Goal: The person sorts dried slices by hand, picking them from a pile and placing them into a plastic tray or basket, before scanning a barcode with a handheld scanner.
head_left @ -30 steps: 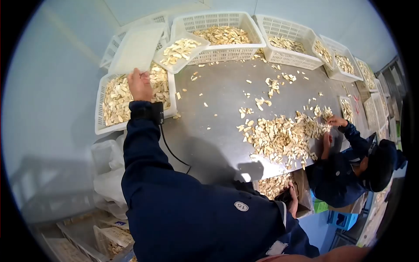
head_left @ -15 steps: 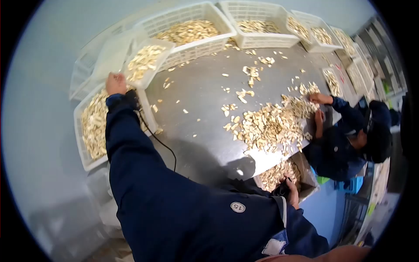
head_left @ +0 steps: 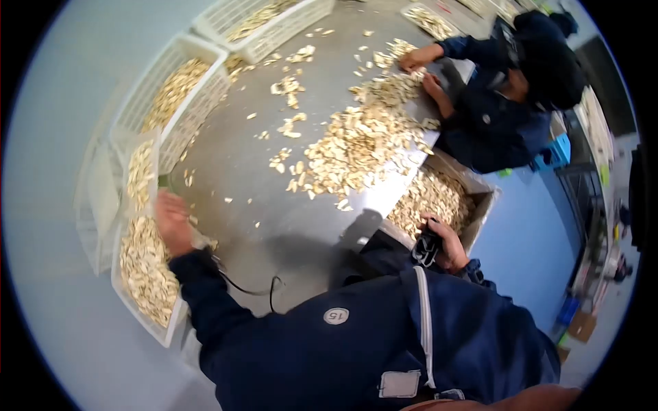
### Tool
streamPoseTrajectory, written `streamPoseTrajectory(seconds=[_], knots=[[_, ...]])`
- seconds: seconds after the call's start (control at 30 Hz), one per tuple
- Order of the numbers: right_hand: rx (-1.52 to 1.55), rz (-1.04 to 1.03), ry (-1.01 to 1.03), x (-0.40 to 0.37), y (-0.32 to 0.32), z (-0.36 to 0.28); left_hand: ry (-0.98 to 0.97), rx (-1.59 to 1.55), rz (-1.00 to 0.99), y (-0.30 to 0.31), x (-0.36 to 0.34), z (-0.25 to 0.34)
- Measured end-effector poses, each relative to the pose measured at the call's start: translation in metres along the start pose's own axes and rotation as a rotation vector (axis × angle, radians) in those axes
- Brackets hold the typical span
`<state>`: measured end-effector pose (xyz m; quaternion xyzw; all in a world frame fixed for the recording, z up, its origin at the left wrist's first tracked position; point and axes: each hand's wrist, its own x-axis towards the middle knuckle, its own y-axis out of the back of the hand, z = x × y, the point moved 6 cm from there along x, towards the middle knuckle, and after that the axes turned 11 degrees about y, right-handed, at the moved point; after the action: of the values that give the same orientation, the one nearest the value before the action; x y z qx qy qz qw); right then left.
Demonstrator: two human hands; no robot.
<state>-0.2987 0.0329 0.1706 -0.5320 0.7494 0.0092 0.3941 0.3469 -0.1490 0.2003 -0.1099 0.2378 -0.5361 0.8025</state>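
At the left, my left hand (head_left: 175, 222) has its fingers curled at the near end of a small white tray (head_left: 156, 154) of pale dried slices. Just under that hand stands a white crate (head_left: 171, 327) filled with similar slices (head_left: 145, 270). My right hand (head_left: 449, 248) is closed around a dark object with a looped cord (head_left: 426, 248), beside a lined box (head_left: 485, 214) full of slices. A large heap of slices (head_left: 360, 147) lies on the metal table (head_left: 229, 147).
Further white crates (head_left: 200, 113) line the table's far left edge. A co-worker (head_left: 497, 113) leans over the right side, with both hands at the heap. Loose slices are scattered about the table, and a black cable (head_left: 250, 291) lies near my left sleeve.
The view has swung to the right, shifting table and crates leftward. My left hand has come nearer my body with the small tray, which now sits lower along the crates. My right hand still holds the dark object.
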Motion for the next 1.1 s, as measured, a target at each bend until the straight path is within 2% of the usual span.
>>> streamPoseTrajectory(seconds=[0.03, 0.07, 0.1, 0.13, 0.17, 0.2, 0.23, 0.27, 0.33, 0.37, 0.43, 0.47, 0.53, 0.6, 0.63, 0.67, 0.7, 0.83, 0.9, 0.93, 1.0, 1.03, 1.1], knots=[[0.016, 0.001, 0.008, 0.001, 0.004, -0.003, 0.126, 0.148, -0.066, -0.047, -0.023, -0.038], [0.031, -0.002, 0.014, 0.004, 0.009, -0.007, 0.258, 0.011, -0.205, -0.077, -0.044, -0.099], [-0.005, -0.046, 0.051, 0.003, 0.004, -0.019, 0.431, 0.051, -0.173, -0.115, -0.078, -0.152], [0.023, -0.093, 0.089, 0.007, 0.007, -0.022, 0.583, -0.117, -0.580, -0.171, -0.116, -0.191], [-0.010, -0.148, 0.122, 0.009, 0.006, -0.029, 0.829, -0.072, -0.567, -0.203, -0.144, -0.249], [-0.043, -0.205, 0.152, 0.010, 0.004, -0.034, 0.994, -0.067, -0.848, -0.254, -0.186, -0.270], [-0.058, -0.237, 0.216, 0.012, 0.009, -0.032, 1.111, -0.056, -0.845, -0.292, -0.224, -0.289], [-0.112, -0.304, 0.185, 0.008, 0.008, -0.037, 1.229, -0.046, -0.834, -0.324, -0.259, -0.304], [-0.612, -0.419, 0.484, -0.002, 0.009, -0.061, 1.334, -0.040, -0.768, -0.366, -0.309, -0.324], [-0.714, -0.457, 0.572, -0.010, 0.016, -0.071, 1.391, -0.025, -0.736, -0.380, -0.327, -0.334], [-0.975, -0.475, 0.773, -0.028, 0.041, -0.091, 1.331, 0.062, -0.798, -0.396, -0.342, -0.344], [-1.056, -0.492, 0.963, -0.028, 0.059, -0.090, 1.325, 0.111, -0.836, -0.402, -0.349, -0.348], [-0.972, -0.457, 1.032, -0.039, 0.097, -0.100, 1.150, 0.465, -1.091, -0.418, -0.358, -0.359], [-0.946, -0.439, 0.972, -0.050, 0.137, -0.104, 1.266, 0.595, -0.999, -0.422, -0.377, -0.359], [-0.930, -0.443, 0.935, -0.058, 0.154, -0.109, 1.276, 0.427, -0.961, -0.430, -0.390, -0.353], [-0.910, -0.459, 0.903, -0.064, 0.169, -0.111, 1.287, 0.467, -0.991, -0.429, -0.397, -0.348], [-0.948, -0.444, 0.773, -0.065, 0.192, -0.104, 1.290, 0.505, -1.020, -0.428, -0.399, -0.340], [-0.979, -0.294, 0.575, -0.090, 0.277, -0.081, 1.278, 0.610, -1.084, -0.411, -0.394, -0.308], [-0.952, -0.321, 0.382, -0.109, 0.300, -0.068, 1.321, 0.599, -1.154, -0.409, -0.389, -0.296], [-0.940, -0.328, 0.287, -0.116, 0.305, -0.064, 1.270, 0.744, -1.224, -0.410, -0.388, -0.297], [-0.925, -0.317, 0.329, -0.130, 0.306, -0.058, 1.153, 1.021, -1.360, -0.415, -0.387, -0.299], [-0.924, -0.310, 0.352, -0.135, 0.303, -0.056, 1.203, 1.158, -1.414, -0.421, -0.392, -0.303], [-0.930, -0.284, 0.345, -0.138, 0.298, -0.051, 1.299, 1.132, -1.475, -0.437, -0.407, -0.317]])
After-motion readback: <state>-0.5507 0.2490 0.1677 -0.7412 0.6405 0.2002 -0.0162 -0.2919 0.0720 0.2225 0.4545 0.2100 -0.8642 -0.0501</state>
